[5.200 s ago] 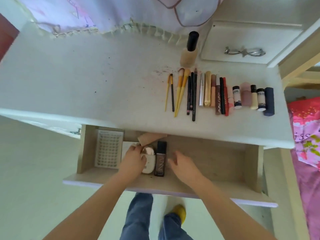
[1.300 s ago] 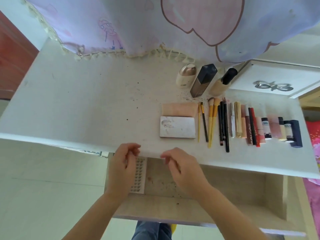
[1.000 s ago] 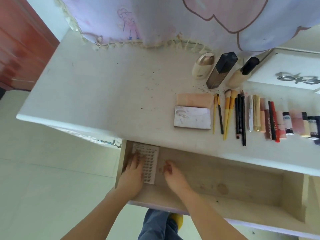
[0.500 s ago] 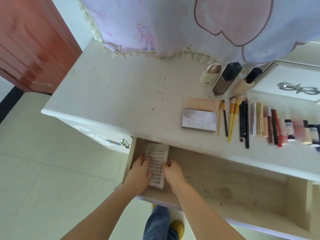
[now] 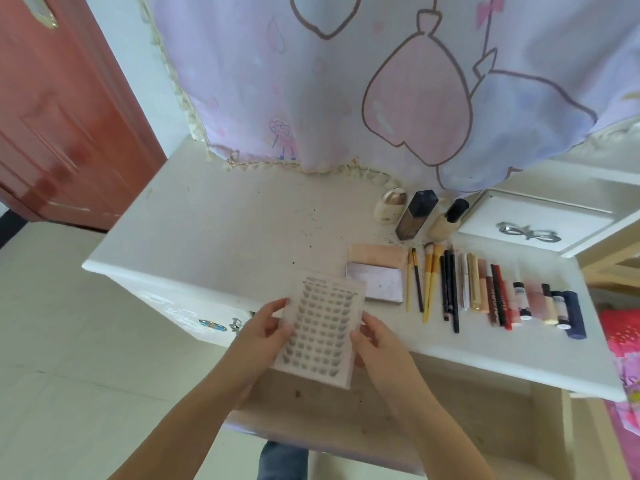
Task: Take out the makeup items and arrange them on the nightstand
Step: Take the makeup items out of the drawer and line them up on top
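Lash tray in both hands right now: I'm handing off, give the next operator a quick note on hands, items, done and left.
Left hand and right hand each grip a side of the lash tray, lifted over the open drawer.
Done: palette, brushes, pencils, tubes and three bottles lie arranged on the nightstand.
Left: set the tray down, probably left of the palette. The visible part of the drawer looks empty; check it.

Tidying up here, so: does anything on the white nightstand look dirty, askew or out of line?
Dark specks litter the white nightstand top, thickest near the three bottles at the back. The row of brushes and tubes lies neatly parallel.
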Motion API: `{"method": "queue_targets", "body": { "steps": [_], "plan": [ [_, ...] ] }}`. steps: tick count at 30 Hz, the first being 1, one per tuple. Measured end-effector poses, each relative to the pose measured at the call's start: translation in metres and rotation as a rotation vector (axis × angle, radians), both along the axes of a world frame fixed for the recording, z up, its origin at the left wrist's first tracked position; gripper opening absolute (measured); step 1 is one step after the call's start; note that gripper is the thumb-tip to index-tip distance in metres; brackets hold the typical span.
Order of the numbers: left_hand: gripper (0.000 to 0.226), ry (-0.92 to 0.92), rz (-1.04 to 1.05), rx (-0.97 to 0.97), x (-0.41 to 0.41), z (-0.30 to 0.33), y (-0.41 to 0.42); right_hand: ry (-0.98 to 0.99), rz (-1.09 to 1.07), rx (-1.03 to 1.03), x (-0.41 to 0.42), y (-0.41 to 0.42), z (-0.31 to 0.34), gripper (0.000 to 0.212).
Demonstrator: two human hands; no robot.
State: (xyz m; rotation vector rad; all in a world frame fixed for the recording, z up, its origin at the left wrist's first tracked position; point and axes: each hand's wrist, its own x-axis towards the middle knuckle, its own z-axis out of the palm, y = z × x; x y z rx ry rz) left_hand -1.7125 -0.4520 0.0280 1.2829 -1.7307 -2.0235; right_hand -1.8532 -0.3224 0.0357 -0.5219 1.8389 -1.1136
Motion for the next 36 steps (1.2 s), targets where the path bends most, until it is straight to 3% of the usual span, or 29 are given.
{"method": "queue_targets", "body": {
  "steps": [3, 7, 10, 14, 22, 26, 32, 34, 36],
  "plan": [
    [0.037, -0.040, 0.077, -0.157, -0.036, -0.001, -0.038, 0.089, -0.036, -0.037, -0.012, -0.043, -0.002, 0.036],
    [0.048, -0.114, 0.017, -0.304, -0.096, -0.012, -0.093, 0.166, -0.116, -0.026, -0.042, -0.115, -0.011, 0.053],
    [0.054, -0.177, -0.066, -0.370, -0.143, -0.017, -0.128, 0.283, -0.177, 0.033, -0.079, -0.162, -0.024, 0.043],
    [0.057, -0.196, -0.204, -0.493, -0.193, -0.024, -0.158, 0.368, -0.229, 0.067, -0.119, -0.195, -0.037, 0.046],
    [0.055, -0.405, -0.432, -0.757, -0.206, -0.071, -0.159, 0.577, 0.094, 0.373, -0.129, -0.207, -0.060, 0.060],
    [0.055, -0.350, -0.442, -0.737, -0.197, -0.062, -0.160, 0.609, 0.147, 0.387, -0.126, -0.197, -0.046, 0.061],
    [0.050, -0.142, -0.272, -0.821, -0.128, -0.035, -0.089, 0.602, 0.065, 0.093, -0.079, -0.094, -0.009, 0.046],
    [0.039, -0.054, -0.245, -0.711, -0.101, -0.033, -0.044, 0.528, 0.040, 0.047, -0.062, -0.047, -0.011, 0.038],
    [0.026, -0.071, -0.260, -0.426, -0.075, -0.037, 0.006, 0.388, 0.018, 0.098, -0.046, 0.006, -0.021, 0.031]
  ]
}}
